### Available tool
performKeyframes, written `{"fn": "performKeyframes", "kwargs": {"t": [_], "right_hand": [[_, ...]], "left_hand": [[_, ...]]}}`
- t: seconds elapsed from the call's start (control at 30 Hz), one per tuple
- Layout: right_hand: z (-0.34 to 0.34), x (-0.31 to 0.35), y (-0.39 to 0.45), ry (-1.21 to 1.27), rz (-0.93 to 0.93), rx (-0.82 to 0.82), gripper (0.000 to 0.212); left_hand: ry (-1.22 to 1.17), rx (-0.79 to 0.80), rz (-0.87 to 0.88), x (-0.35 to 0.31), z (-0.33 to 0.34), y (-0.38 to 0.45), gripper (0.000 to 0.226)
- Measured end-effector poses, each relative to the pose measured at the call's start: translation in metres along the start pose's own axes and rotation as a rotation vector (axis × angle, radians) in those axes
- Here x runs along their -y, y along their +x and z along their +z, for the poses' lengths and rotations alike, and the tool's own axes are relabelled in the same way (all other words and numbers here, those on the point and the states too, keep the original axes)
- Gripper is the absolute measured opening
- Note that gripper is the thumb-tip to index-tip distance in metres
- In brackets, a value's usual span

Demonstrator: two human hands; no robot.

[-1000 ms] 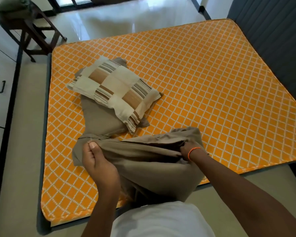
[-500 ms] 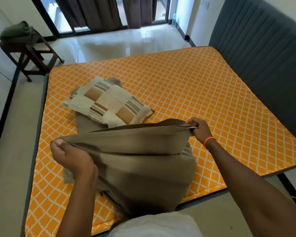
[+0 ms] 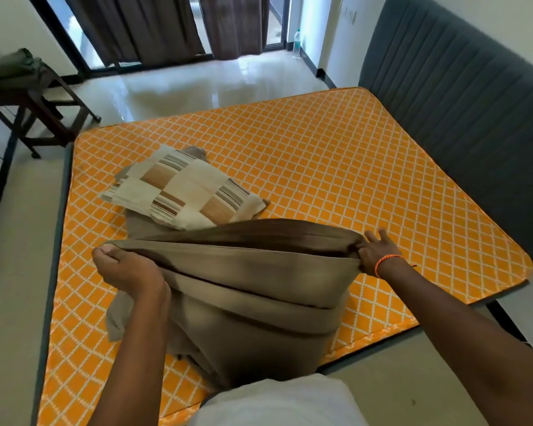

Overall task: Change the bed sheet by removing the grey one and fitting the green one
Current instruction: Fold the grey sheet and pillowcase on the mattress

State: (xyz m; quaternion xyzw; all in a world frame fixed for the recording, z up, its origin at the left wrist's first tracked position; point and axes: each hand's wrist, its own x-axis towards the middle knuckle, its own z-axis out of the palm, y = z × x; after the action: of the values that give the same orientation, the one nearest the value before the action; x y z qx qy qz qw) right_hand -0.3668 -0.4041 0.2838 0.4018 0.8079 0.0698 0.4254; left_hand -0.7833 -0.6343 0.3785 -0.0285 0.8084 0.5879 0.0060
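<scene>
Sheet (image 3: 243,290), the grey-brown one, is off the mattress (image 3: 336,167) and bunched in the lower middle of the frame, its top fold stretched level between both hands. Left hand (image 3: 130,272) grips one end with curled fingers; right hand (image 3: 373,253) pinches the other end, its outer fingers spread loose. A second ago the cloth lay low and slack on the bed; now it is lifted and drawn wide, which reads as folding it up for removal. That leaves the orange mattress bare and ready for fitting. Just behind the sheet a striped pillow (image 3: 185,192) rests on a plain one. At the upper left of the frame a folded green bundle (image 3: 13,67), likely the new sheet, sits on a wooden stool (image 3: 40,118), untouched. Padded headboard (image 3: 462,124) fills the upper right.
</scene>
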Motion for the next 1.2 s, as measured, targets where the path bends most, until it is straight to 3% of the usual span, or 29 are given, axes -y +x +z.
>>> {"fn": "performKeyframes", "kwargs": {"t": [0.1, 0.23, 0.37, 0.5, 0.67, 0.83, 0.9, 0.97, 1.2], "right_hand": [[0.007, -0.015, 0.003, -0.017, 0.03, 0.015, 0.033], [0.02, -0.03, 0.002, 0.048, 0.064, -0.135, 0.048], [0.013, -0.052, 0.0, 0.21, 0.142, -0.261, 0.031], [-0.001, -0.069, 0.003, 0.494, 0.317, -0.48, 0.027], [-0.024, -0.092, -0.002, 0.568, 0.424, -0.675, 0.009], [-0.059, -0.112, -0.014, 0.601, 0.355, -0.68, 0.012], [-0.07, -0.121, -0.017, 0.606, 0.388, -0.652, 0.003], [-0.079, -0.129, -0.023, 0.64, 0.449, -0.649, 0.009], [-0.131, -0.163, -0.058, 1.177, 0.457, -0.898, 0.012]], "left_hand": [[0.035, -0.031, -0.03, 0.008, 0.003, 0.008, 0.031], [0.044, -0.054, -0.047, 0.016, 0.007, 0.016, 0.027], [0.05, -0.073, -0.048, 0.015, 0.014, 0.027, 0.023], [0.085, -0.08, -0.102, 0.011, 0.019, 0.035, 0.027], [0.109, -0.03, -0.089, -0.005, 0.028, 0.045, 0.029], [0.147, 0.082, 0.04, -0.026, 0.027, 0.053, 0.027], [0.172, 0.103, 0.092, -0.036, 0.026, 0.062, 0.03], [0.213, 0.152, 0.169, -0.042, 0.021, 0.078, 0.034], [0.308, 0.309, 0.451, -0.082, 0.019, 0.117, 0.025]]}}
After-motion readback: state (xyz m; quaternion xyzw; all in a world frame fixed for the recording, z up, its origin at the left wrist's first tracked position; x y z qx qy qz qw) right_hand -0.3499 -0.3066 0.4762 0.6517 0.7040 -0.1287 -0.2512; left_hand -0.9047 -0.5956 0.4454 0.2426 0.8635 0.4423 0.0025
